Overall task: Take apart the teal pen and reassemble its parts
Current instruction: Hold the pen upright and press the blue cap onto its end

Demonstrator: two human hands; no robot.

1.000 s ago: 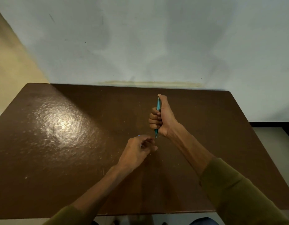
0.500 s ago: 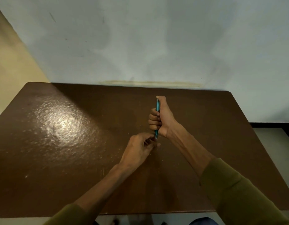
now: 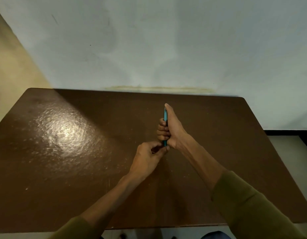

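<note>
Head view: slim teal pen (image 3: 165,118) upright in right hand (image 3: 173,130) fist, left hand (image 3: 145,159) fingertips pinched at its lower tip, over glossy brown table (image 3: 63,144).

text: none readable | labels: none | numbers: none

The right hand (image 3: 173,130) holds the pen (image 3: 165,118) upright above the table (image 3: 80,161). The left hand (image 3: 147,159) sits directly below, touching the pen's lower end.
</note>
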